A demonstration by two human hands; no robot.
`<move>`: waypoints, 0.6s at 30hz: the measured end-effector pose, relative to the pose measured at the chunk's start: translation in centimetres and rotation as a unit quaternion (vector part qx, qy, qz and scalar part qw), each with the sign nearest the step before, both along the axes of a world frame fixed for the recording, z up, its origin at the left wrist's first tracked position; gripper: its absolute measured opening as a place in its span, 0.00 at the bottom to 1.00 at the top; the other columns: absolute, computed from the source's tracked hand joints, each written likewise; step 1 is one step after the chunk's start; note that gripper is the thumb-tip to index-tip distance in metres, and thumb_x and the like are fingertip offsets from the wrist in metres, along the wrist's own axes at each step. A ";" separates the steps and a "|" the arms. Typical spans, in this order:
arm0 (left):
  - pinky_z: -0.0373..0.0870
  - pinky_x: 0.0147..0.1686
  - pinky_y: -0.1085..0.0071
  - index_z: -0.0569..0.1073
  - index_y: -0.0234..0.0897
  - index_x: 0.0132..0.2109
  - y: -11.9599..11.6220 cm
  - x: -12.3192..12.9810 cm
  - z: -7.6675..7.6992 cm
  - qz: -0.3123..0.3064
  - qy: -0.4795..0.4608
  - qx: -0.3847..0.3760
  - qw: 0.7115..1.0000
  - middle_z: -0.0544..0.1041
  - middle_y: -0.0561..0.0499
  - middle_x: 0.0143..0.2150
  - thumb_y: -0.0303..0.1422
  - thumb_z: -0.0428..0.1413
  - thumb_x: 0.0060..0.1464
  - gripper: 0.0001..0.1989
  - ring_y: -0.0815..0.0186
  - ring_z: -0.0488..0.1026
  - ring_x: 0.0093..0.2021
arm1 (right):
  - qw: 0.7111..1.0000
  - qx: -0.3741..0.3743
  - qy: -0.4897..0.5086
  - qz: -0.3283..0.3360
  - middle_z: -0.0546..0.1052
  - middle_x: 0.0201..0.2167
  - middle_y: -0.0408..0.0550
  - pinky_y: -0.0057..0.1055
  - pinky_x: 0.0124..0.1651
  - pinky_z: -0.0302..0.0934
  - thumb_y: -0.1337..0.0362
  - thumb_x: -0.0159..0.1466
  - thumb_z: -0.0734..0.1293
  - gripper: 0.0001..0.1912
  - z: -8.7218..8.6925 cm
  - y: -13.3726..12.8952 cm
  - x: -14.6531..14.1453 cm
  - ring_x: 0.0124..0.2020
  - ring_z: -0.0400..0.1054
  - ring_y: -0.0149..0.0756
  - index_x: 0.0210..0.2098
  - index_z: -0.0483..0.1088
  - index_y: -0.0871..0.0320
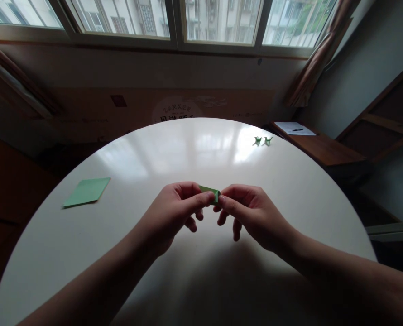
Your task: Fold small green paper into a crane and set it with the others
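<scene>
A small folded piece of green paper (208, 189) is held up over the white round table (147, 158). My left hand (181, 203) pinches it between thumb and forefinger, its other fingers curled below. At the paper's right end, my right hand (247, 206) grips the edge with thumb and forefinger, the remaining fingers hanging loosely apart. Part of the paper is covered by the left thumb. To the left lies a stack of square green paper (87, 191). Two small folded green paper cranes (258, 141) stand near the table's far right edge.
Beyond the table's right edge is a brown wooden surface (327, 147) with a white sheet (295, 128) and a dark pen (298, 130) on it. A printed cardboard panel (136, 106) stands behind the table, under the windows. Curtains (319, 59) hang at both sides.
</scene>
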State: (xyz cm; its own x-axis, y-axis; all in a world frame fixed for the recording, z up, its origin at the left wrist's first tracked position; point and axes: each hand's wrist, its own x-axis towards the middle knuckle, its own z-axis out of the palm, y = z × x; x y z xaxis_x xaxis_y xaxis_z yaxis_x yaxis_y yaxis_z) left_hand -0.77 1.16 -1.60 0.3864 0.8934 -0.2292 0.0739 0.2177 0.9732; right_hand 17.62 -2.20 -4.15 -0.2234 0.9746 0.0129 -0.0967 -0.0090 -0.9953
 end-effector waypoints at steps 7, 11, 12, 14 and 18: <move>0.68 0.19 0.80 0.81 0.38 0.38 0.2 -0.1 0.0 0.022 -0.015 0.022 0.999 0.77 0.52 0.30 0.37 0.66 0.53 0.08 0.69 0.71 0.28 | 1.000 0.012 -0.019 0.010 0.77 0.31 0.49 0.21 0.16 0.65 0.52 0.63 0.72 0.15 0.2 -0.1 0.0 0.30 0.74 0.36 0.36 0.77 0.60; 0.66 0.18 0.82 0.82 0.37 0.32 0.2 -0.1 0.2 -0.010 0.011 0.034 0.999 0.77 0.51 0.27 0.34 0.65 0.54 0.06 0.70 0.69 0.28 | 0.999 0.015 -0.031 0.006 0.77 0.31 0.49 0.22 0.16 0.65 0.54 0.63 0.71 0.14 0.2 -0.1 0.0 0.30 0.74 0.37 0.34 0.77 0.60; 0.65 0.18 0.83 0.82 0.37 0.31 0.2 -0.2 0.2 -0.013 0.014 0.036 0.999 0.76 0.52 0.26 0.34 0.65 0.53 0.06 0.70 0.69 0.27 | 0.999 0.016 -0.034 0.004 0.76 0.31 0.49 0.22 0.16 0.65 0.54 0.64 0.71 0.14 0.2 -0.2 0.0 0.30 0.74 0.37 0.34 0.77 0.60; 0.65 0.18 0.83 0.82 0.37 0.31 0.2 -0.2 0.2 -0.013 0.015 0.038 0.999 0.76 0.52 0.25 0.33 0.65 0.53 0.05 0.70 0.68 0.27 | 0.999 0.019 -0.041 0.000 0.77 0.30 0.49 0.22 0.17 0.65 0.56 0.64 0.70 0.12 0.2 -0.2 0.0 0.30 0.74 0.37 0.34 0.77 0.60; 0.65 0.17 0.83 0.82 0.37 0.31 0.2 -0.3 0.0 -0.017 0.013 0.036 0.999 0.77 0.52 0.26 0.33 0.66 0.51 0.04 0.70 0.68 0.27 | 0.998 0.026 -0.053 -0.003 0.77 0.30 0.49 0.21 0.17 0.65 0.58 0.65 0.70 0.11 0.3 -0.3 0.0 0.30 0.74 0.37 0.34 0.77 0.60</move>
